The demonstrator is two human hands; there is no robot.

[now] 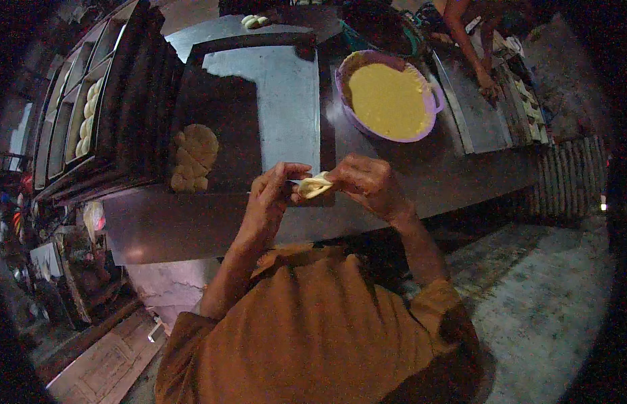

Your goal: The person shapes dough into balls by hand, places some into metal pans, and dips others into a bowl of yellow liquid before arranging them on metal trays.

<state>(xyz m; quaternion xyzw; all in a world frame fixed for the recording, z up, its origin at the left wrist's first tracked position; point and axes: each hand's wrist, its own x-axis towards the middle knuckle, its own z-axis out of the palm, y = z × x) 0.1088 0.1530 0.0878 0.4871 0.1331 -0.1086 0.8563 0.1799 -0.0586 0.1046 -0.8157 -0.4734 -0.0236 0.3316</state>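
Observation:
Between my hands is a small pale piece of dough [313,185], folded over with a hollow in it. My right hand [367,182] pinches its right side, while my left hand [273,188] holds it from the left, index finger stretched above it. They are over the near part of a dark metal tray [222,101] with a shiny grey surface at its right. At the tray's near left lies a cluster of tan dough lumps [195,158]. Right of the tray stands a purple basin [429,124] of yellow batter or filling [387,94].
Stacked trays [142,101] with pale dough pieces [89,121] stand at the left. At the upper right, another person's hand [487,84] is over a metal tray [462,114]. A green tub [408,37] and more dough pieces [255,21] sit at the back. The counter's edge [158,259] curves before me.

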